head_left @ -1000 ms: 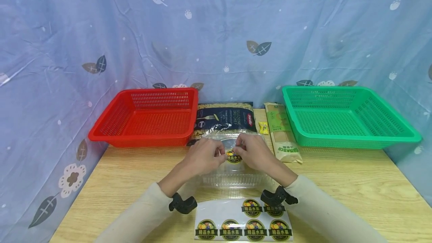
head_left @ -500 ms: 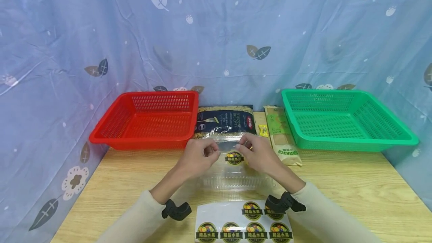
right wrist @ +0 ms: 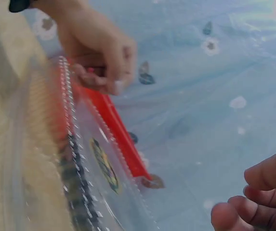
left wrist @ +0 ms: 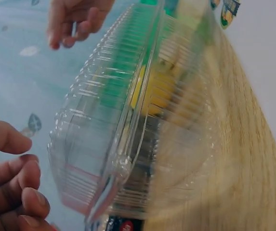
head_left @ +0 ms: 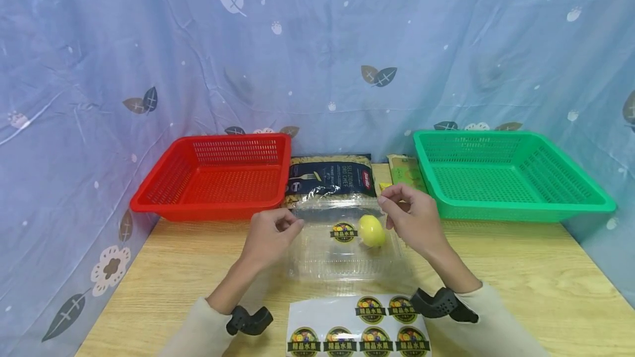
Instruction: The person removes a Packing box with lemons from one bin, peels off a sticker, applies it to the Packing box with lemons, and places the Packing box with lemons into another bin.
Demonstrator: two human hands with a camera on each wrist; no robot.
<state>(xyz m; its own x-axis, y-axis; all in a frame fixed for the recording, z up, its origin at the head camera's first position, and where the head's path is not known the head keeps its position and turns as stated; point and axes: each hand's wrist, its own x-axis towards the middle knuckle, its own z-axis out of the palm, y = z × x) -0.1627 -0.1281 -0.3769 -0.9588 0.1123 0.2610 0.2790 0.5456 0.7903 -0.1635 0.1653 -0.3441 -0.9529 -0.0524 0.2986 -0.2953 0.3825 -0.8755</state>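
Note:
A clear plastic clamshell box (head_left: pixel 317 260) lies closed at the middle of the table. Through its lid shows a yellow, rounded fruit (head_left: pixel 372 231) on the right side. A round black-and-gold fruit-label sticker (head_left: pixel 344 232) sits flat on the lid. My left hand (head_left: pixel 270 238) hovers by the box's left edge, fingers loosely curled and holding nothing. On the other side, my right hand (head_left: pixel 414 218) is raised beside the box's right edge, likewise with nothing in its loosely bent fingers. The left wrist view shows a gap between the left hand (left wrist: pixel 17 187) and the box.
A sheet of stickers (head_left: pixel 317 313) lies in front of the box. Behind it are a pasta bag (head_left: pixel 329 176), a small yellow packet (head_left: pixel 384 186) and a green-and-beige package (head_left: pixel 404 169). A red basket (head_left: pixel 210 208) stands left, a green basket (head_left: pixel 516 211) right.
Both hands have left the sticker on the lid and spread apart, left hand leftward, right hand rightward. The yellow fruit, hidden before by the right hand, is now in plain view.

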